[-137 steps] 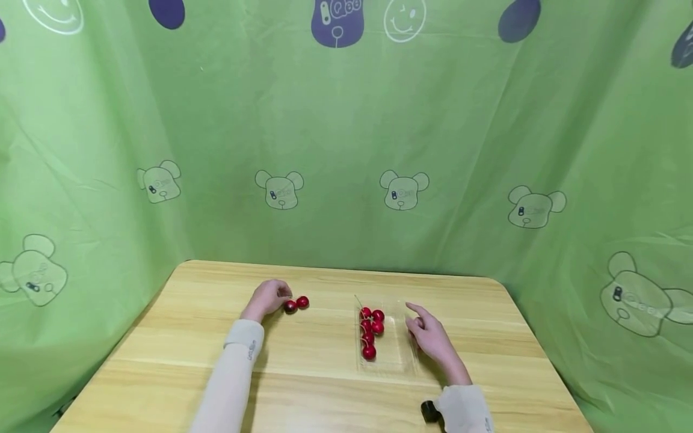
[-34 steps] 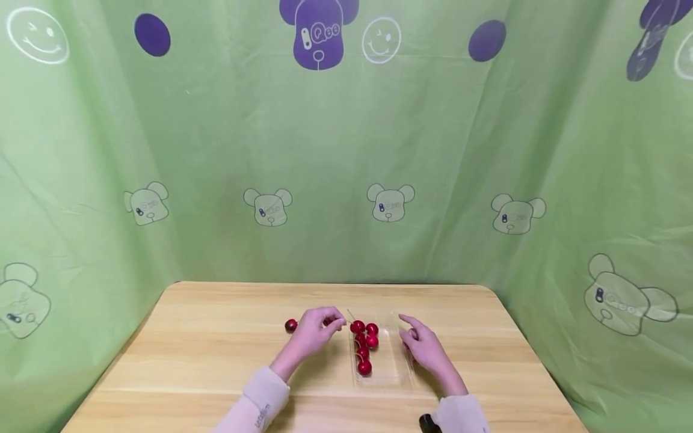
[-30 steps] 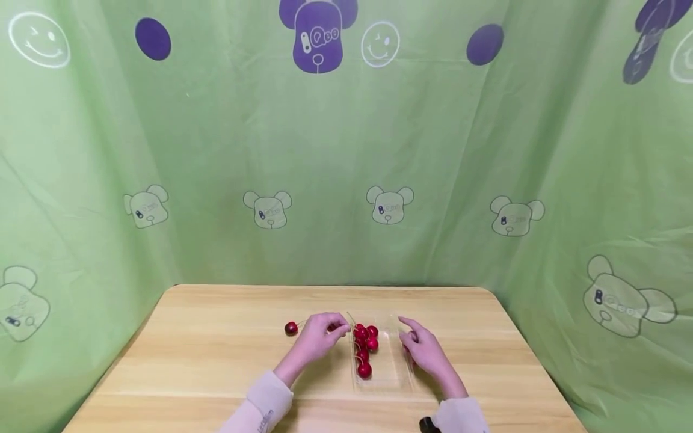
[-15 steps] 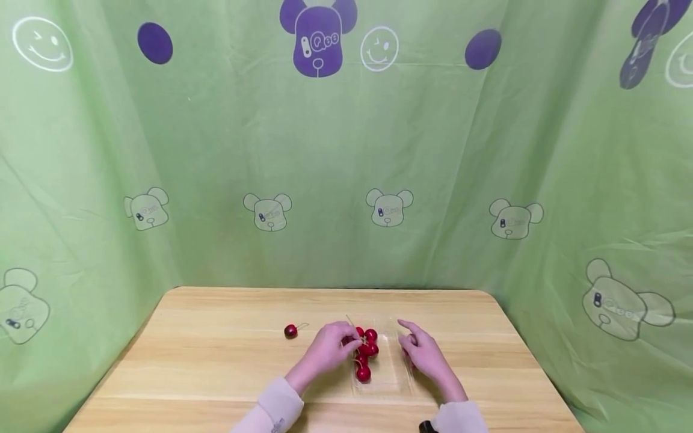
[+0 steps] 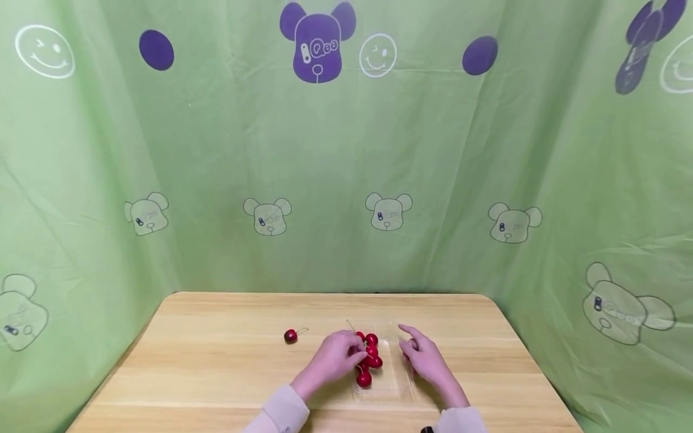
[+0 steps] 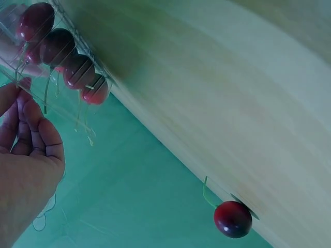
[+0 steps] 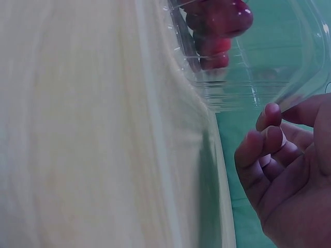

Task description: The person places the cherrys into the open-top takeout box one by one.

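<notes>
In the head view my left hand [image 5: 337, 353] reaches over the left side of a clear plastic container [image 5: 394, 382]. Its thumb and fingertips pinch a thin green stem, seen best in the left wrist view, with a red cherry [image 6: 36, 21] on it. Several other red cherries [image 5: 364, 379] line the container's left side, partly hidden by that hand. My right hand [image 5: 426, 359] is at the container's right edge; in the right wrist view its thumb and index finger pinch the rim. One dark red cherry [image 5: 290, 336] with its stem lies on the table, left of my left hand.
The wooden table [image 5: 227, 373] carries everything and ends at a rounded far edge. Behind and on both sides hangs a green curtain [image 5: 325, 258] printed with bear figures. A dark object [image 5: 427, 429] shows by the right sleeve.
My left hand has moved right, from beside the loose cherries to the container, bringing one cherry by its stem. One loose cherry stays behind. My right hand has kept its place.
</notes>
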Demonstrator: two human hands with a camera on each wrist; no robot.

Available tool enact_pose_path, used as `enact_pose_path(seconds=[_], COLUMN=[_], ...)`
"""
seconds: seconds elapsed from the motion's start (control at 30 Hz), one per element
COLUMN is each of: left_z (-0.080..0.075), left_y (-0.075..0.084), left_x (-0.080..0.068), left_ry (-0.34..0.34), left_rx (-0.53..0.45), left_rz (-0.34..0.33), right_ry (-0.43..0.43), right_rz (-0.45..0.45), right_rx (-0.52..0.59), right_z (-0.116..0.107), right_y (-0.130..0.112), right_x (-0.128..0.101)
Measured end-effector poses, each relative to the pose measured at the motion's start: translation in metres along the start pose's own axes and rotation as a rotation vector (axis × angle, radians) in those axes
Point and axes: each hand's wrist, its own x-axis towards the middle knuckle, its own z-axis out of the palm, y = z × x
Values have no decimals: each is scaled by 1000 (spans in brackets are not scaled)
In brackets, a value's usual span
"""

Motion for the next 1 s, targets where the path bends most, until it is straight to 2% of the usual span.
enact_pose_path(seconds=[0.4,0.8,1.0], left_z=[12,8,7], left_y=[-2,1,-1], left_x=[1,7,6], left_ry=[41,31,37], left_rx=[13,59,102], left_rz=[-8,0,25], right_ry=[-8,11,2], right_rz=[-3,-1,4], right_rx=[-1,-6,-9], right_z=[-1,-2,-1], right_y=[0,-2,-5], right_x=[-1,1,1])
